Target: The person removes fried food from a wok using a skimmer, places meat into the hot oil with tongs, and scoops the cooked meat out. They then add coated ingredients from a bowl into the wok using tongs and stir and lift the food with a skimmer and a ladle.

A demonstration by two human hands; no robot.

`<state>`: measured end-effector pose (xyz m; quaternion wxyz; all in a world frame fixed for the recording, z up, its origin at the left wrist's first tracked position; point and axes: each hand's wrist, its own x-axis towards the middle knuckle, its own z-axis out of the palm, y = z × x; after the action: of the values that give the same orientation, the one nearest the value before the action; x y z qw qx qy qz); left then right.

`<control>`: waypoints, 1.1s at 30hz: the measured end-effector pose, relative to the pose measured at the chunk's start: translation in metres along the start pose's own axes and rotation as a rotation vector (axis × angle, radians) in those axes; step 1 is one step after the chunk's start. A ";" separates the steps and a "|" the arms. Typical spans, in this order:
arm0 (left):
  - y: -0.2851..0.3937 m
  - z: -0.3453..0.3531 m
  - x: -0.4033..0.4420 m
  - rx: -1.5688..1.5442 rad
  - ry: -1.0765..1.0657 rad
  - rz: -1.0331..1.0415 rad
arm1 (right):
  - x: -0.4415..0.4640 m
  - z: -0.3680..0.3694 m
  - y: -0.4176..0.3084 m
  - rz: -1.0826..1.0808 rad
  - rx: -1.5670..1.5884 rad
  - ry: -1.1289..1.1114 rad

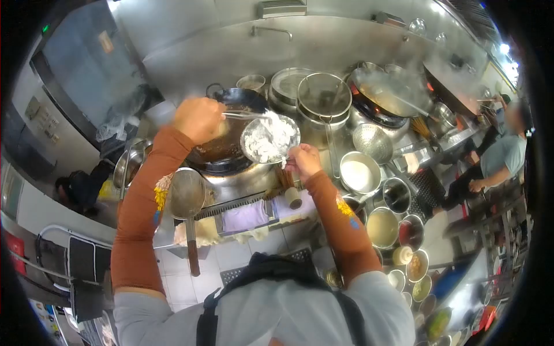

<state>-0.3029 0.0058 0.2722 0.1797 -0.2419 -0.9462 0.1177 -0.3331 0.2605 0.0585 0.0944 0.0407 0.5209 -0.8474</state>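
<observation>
My left hand [199,120] is closed round the handle of a slim metal utensil [239,115]. Its far end reaches the white pieces [270,138], and I cannot make out whether it is tongs or a spoon. Those pieces lie in a shallow round metal bowl [247,154], whose near right rim my right hand [304,160] grips. The bowl is held over the right side of a large dark wok [216,151] on the stove. Brown residue or liquid shows inside the wok, partly hidden by my left hand and the bowl.
A wood-handled strainer [188,193] lies at the wok's near left. Round mesh strainers [324,97] rest on pots behind the bowl. Farther right are a steaming wok [386,95], a perforated ladle [372,143] and several ingredient containers [382,228]. A person [496,150] stands at far right.
</observation>
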 end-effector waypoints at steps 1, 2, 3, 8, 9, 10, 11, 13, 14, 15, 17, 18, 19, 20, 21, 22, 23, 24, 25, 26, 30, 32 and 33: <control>0.000 0.000 -0.002 -0.003 0.004 -0.008 | -0.001 0.001 -0.002 0.011 -0.018 0.004; -0.002 -0.001 -0.004 -0.001 0.012 -0.007 | -0.003 0.003 -0.005 0.014 -0.029 0.012; -0.006 -0.002 -0.004 -0.001 0.018 0.002 | -0.004 0.005 -0.007 0.018 -0.037 0.026; -0.027 -0.035 -0.001 0.027 0.124 -0.055 | -0.008 0.013 -0.013 0.016 -0.051 0.061; -0.032 -0.042 0.000 0.053 0.127 -0.046 | -0.010 0.018 -0.015 0.004 -0.049 0.075; -0.035 -0.049 0.001 0.033 0.177 -0.064 | -0.010 0.021 -0.015 -0.002 -0.035 0.072; -0.040 -0.054 0.001 0.043 0.219 -0.061 | -0.009 0.022 -0.014 -0.007 -0.020 0.071; -0.057 -0.060 0.005 0.058 0.305 -0.055 | -0.005 0.023 -0.012 -0.012 0.000 0.083; -0.068 -0.059 0.007 0.075 0.393 -0.023 | 0.000 0.023 -0.008 -0.009 0.006 0.095; -0.075 -0.062 0.009 0.105 0.397 -0.039 | 0.004 0.022 -0.003 -0.003 0.012 0.107; -0.086 -0.077 0.012 0.161 0.402 -0.077 | 0.011 0.019 0.002 0.011 0.003 0.091; -0.095 -0.083 0.014 0.180 0.396 -0.085 | 0.014 0.017 0.005 0.022 -0.003 0.082; -0.104 -0.088 0.016 0.199 0.388 -0.097 | 0.016 0.016 0.008 0.022 -0.003 0.086; -0.113 -0.092 0.018 0.217 0.378 -0.112 | 0.017 0.014 0.011 0.025 -0.004 0.087; -0.124 -0.094 0.020 0.218 0.367 -0.105 | 0.018 0.013 0.015 0.031 -0.008 0.084; -0.135 -0.095 0.022 0.219 0.355 -0.101 | 0.017 0.012 0.015 0.036 -0.020 0.073; -0.143 -0.093 0.021 0.224 0.345 -0.099 | 0.012 0.015 0.014 0.031 -0.017 0.090; -0.150 -0.088 0.019 0.212 0.342 -0.137 | 0.007 0.019 0.011 0.024 -0.015 0.106; -0.155 -0.081 0.018 0.201 0.341 -0.174 | 0.004 0.021 0.011 0.014 -0.012 0.122; -0.156 -0.074 0.016 0.192 0.344 -0.209 | 0.005 0.020 0.014 -0.001 -0.006 0.163; -0.144 -0.016 0.007 0.148 0.171 -0.289 | -0.009 0.019 0.008 -0.012 0.028 0.154; -0.130 0.028 0.007 0.123 0.014 -0.359 | -0.014 0.017 0.007 -0.026 0.049 0.133; -0.126 0.051 0.007 0.095 -0.076 -0.400 | -0.021 0.023 0.001 -0.014 0.069 0.129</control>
<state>-0.3816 -0.1050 0.2666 0.1750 -0.0360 -0.9749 0.1330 -0.3113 0.2426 0.0719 0.0530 0.0948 0.4966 -0.8611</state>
